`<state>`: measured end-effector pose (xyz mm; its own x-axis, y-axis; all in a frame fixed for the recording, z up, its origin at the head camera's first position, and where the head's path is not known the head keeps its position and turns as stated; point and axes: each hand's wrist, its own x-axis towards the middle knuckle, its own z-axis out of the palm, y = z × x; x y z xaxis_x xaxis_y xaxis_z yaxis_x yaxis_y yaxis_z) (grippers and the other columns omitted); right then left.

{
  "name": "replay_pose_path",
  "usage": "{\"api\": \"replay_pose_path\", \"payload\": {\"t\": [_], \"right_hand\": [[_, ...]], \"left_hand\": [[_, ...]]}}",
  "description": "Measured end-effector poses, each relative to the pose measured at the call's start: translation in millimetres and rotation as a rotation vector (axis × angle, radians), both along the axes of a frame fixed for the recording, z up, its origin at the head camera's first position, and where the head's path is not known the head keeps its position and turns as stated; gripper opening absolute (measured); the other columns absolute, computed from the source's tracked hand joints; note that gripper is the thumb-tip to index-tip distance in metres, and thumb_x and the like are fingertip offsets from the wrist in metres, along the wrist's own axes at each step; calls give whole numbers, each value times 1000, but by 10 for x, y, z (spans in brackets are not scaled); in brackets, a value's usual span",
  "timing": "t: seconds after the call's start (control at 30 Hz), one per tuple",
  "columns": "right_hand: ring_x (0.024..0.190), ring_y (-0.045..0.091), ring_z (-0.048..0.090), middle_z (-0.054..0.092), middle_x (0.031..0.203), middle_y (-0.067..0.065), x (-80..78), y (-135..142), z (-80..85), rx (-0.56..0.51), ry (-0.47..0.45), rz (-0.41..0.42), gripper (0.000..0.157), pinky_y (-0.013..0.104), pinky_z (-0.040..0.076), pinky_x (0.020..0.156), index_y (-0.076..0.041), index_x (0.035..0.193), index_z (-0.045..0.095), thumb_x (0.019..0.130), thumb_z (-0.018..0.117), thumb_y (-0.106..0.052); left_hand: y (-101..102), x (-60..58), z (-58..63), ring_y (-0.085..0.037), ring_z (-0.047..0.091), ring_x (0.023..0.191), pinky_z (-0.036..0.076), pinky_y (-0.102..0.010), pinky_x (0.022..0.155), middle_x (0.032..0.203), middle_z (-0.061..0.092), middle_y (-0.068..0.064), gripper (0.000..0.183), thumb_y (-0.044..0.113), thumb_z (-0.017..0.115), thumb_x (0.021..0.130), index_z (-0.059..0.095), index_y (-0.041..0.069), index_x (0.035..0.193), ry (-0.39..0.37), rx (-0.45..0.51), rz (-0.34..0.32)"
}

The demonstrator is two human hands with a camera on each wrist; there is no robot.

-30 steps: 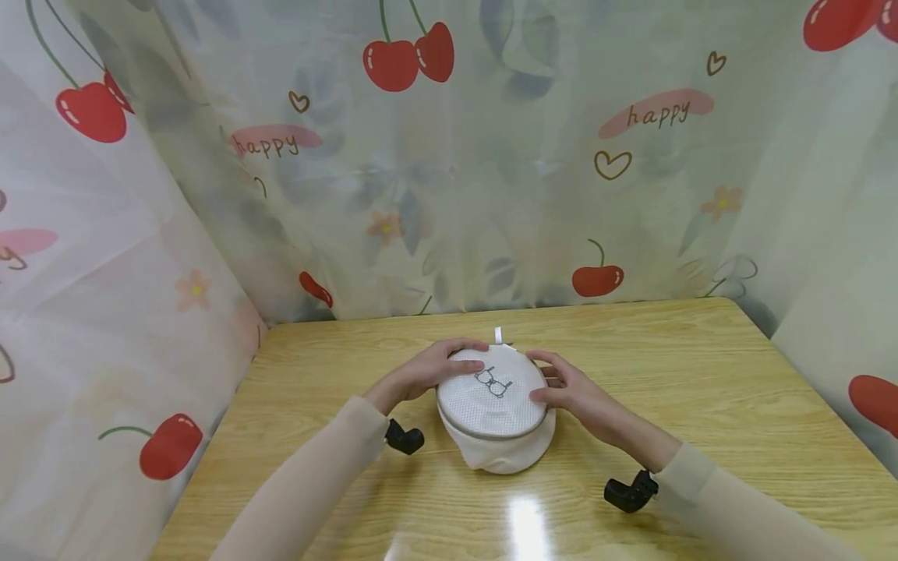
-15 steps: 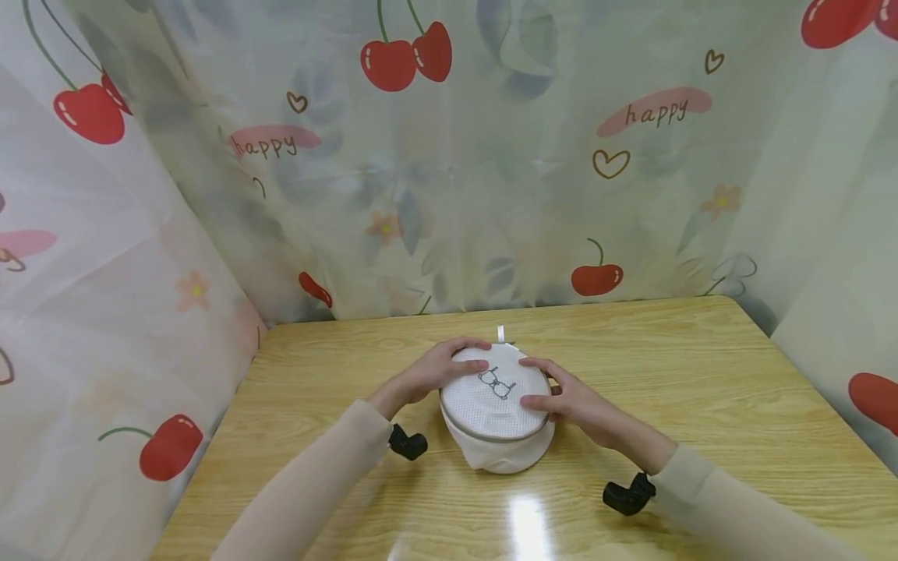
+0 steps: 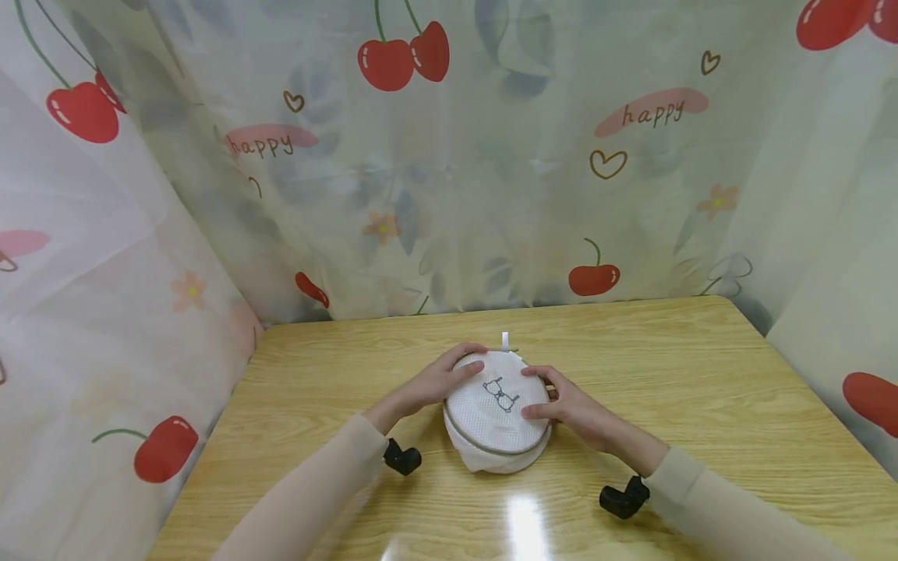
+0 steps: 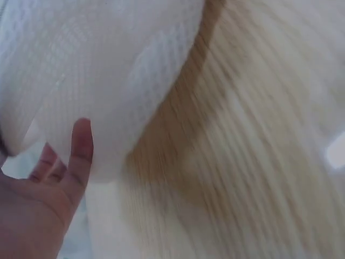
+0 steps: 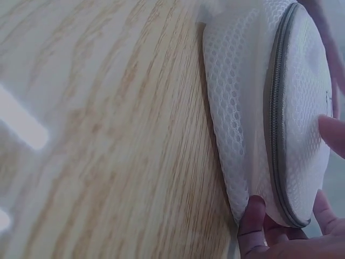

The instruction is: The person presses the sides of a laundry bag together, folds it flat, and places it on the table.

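A round white mesh laundry bag (image 3: 491,425) with a grey zipper (image 5: 277,102) round its lid and a small dark printed drawing on top lies mid-table. At its far left edge my left hand (image 3: 440,380) grips it, thumb on the lid and fingers over the rim. My right hand (image 3: 578,407) holds the right side, with thumb and a finger on the lid and other fingers lower down the side, as the right wrist view shows. A white tag (image 3: 505,340) sticks up behind the bag. In the left wrist view the white mesh fills the upper left.
The wood-grain table (image 3: 337,483) spreads round the bag, with a bright glare spot in front. A cherry-print curtain (image 3: 449,195) hangs behind the table and along both sides. Black wrist cameras (image 3: 403,458) sit below each wrist.
The lid has tipped toward the person and shifted slightly right, so less of the lower bag shows in front. Both hands have moved with it, and the right fingers now reach further onto the lid.
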<state>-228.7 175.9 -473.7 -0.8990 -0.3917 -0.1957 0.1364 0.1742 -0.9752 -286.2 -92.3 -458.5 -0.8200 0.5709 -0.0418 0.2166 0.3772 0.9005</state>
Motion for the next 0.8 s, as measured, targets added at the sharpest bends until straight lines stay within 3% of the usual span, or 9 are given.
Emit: {"api": "replay_pose_path", "payload": {"t": [0.13, 0.27, 0.37, 0.53, 0.8], "right_hand": [[114, 29, 52, 42, 140, 20, 3, -11, -5, 7, -6, -10, 71, 35, 49, 83, -11, 145, 35, 86, 76, -16], [114, 29, 52, 36, 145, 17, 9, 0, -2, 10, -1, -13, 72, 34, 49, 82, -10, 145, 35, 86, 76, -15], [115, 29, 51, 32, 147, 17, 15, 9, 6, 5, 6, -9, 72, 34, 49, 82, -8, 145, 34, 86, 76, -15], [117, 31, 49, 30, 148, 18, 19, 6, 23, -4, 10, 7, 72, 35, 49, 81, -7, 146, 33, 88, 75, -15], [115, 30, 50, 34, 144, 19, 24, -5, 31, -1, 8, 6, 71, 35, 49, 81, -8, 146, 33, 88, 73, -13]], "left_hand": [[-194, 111, 36, -24, 27, 142, 29, -49, 112, 154, 29, 1, 63, 46, 62, 95, 36, 30, 150, 12, -16, -61], [-323, 259, 100, -27, 24, 142, 34, -49, 109, 157, 13, -3, 95, 37, 83, 79, 25, 38, 154, 76, -107, -165], [-334, 335, 114, -29, 15, 145, 27, -54, 111, 159, 3, -5, 112, 37, 91, 69, 19, 42, 155, 126, -165, -223], [-305, 408, 91, -33, 7, 147, 23, -61, 110, 160, -4, -7, 119, 39, 92, 66, 15, 42, 155, 177, -202, -213], [-265, 443, 33, -33, 12, 145, 25, -57, 110, 161, -8, -8, 117, 43, 93, 62, 20, 46, 153, 212, -231, -188]]}}
